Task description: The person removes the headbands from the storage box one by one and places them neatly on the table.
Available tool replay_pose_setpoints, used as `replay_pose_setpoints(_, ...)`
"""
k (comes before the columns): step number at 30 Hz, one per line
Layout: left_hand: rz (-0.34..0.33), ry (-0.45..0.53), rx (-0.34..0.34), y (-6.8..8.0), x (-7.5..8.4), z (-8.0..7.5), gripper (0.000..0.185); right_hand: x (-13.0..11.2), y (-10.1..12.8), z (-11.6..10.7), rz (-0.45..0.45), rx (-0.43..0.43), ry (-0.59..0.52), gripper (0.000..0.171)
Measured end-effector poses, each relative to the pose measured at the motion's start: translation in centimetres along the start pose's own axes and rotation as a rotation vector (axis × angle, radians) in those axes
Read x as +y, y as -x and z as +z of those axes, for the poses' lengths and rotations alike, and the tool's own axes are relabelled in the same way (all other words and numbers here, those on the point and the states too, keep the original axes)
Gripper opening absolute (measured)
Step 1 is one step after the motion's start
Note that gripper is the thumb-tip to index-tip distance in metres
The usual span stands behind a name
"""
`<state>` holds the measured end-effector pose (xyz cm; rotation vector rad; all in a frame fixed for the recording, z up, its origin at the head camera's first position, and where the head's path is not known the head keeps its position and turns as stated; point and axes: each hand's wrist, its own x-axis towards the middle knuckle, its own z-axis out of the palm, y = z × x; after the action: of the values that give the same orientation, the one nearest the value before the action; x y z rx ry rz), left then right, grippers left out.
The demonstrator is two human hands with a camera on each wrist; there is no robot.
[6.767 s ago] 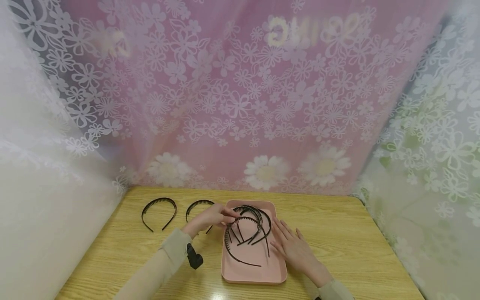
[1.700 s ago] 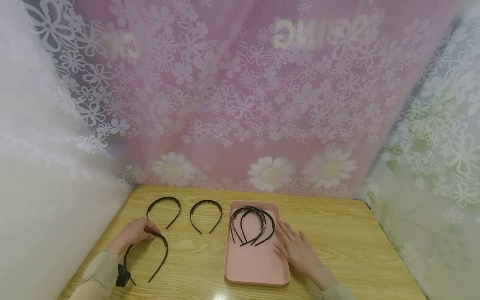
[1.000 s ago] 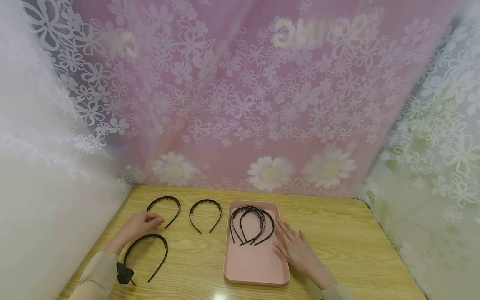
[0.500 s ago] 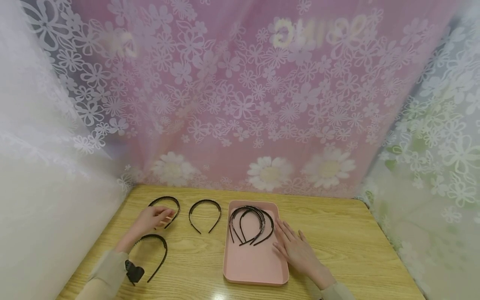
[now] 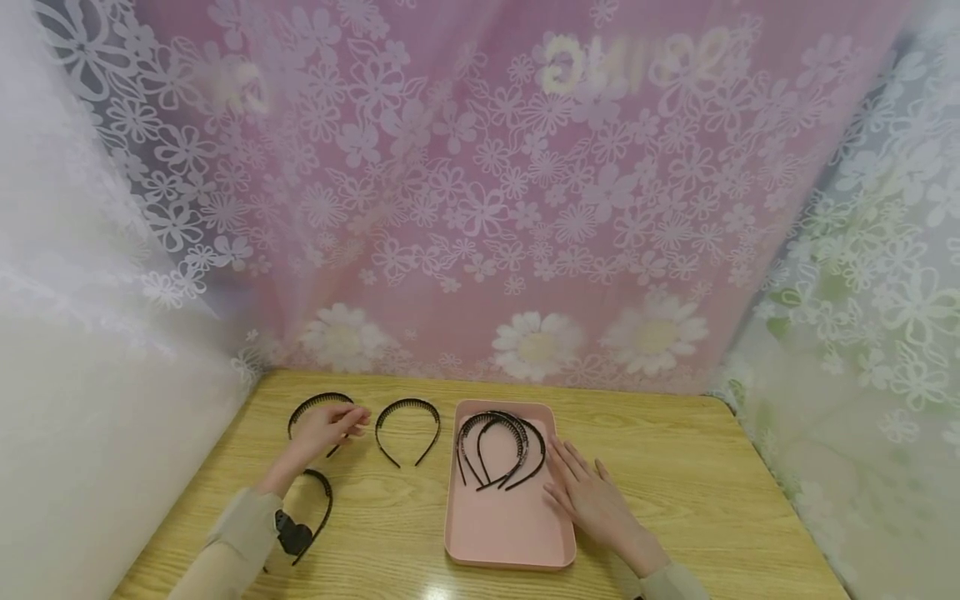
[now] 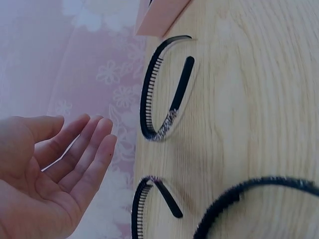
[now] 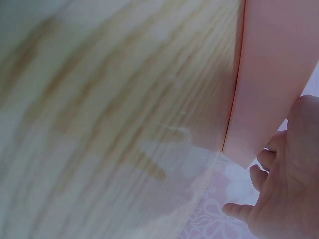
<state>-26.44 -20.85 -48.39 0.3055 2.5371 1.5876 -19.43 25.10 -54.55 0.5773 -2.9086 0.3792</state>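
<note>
My left hand [image 5: 321, 432] hovers over the back-left headband [image 5: 315, 402], fingers loosely bent and holding nothing; in the left wrist view the palm [image 6: 55, 184] shows bare. Just right of it lies a black toothed headband [image 5: 408, 403], its sparkly band [image 6: 164, 127] plain in the left wrist view. A third headband [image 5: 328, 500] lies nearer, partly hidden behind my left wrist. My right hand [image 5: 592, 500] rests with straight fingers along the right rim of the pink tray [image 5: 510, 533]. Several overlapping black headbands [image 5: 517, 425] lie in the tray's far half.
The wooden table [image 5: 675, 483] meets a pink flowered curtain [image 5: 480, 208] at its back edge. Pale curtains [image 5: 885, 333] hang at both sides. A black wrist camera [image 5: 292, 533] sits on my left cuff.
The tray's top headband went to the table at the front left, and my left hand let it go. Since then that hand has moved back and right over the back-left headband. My right hand stays put.
</note>
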Motion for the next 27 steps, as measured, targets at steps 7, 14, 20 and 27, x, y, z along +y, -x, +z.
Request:
replay_pose_setpoints(7, 0.038, 0.017, -0.029, -1.5, 1.2, 1.6, 0.037, 0.2, 0.2, 0.2, -0.046, 0.068, -0.002, 0.065)
replay_pose_setpoints(14, 0.059, 0.035, -0.054, -3.4, 2.5, 3.6, 0.04, 0.2, 0.1, 0.2, -0.043, 0.073, 0.001, 0.065)
replay_pose_setpoints(20, 0.077, 0.021, -0.059, -4.6, 3.6, 5.3, 0.038, 0.3, 0.1, 0.3, -0.042, 0.06, 0.007, 0.065)
replay_pose_setpoints(27, 0.088, -0.019, -0.05, -5.7, 4.8, 7.1, 0.031, 0.2, 0.0, 0.2, -0.027, 0.039, -0.005, 0.065)
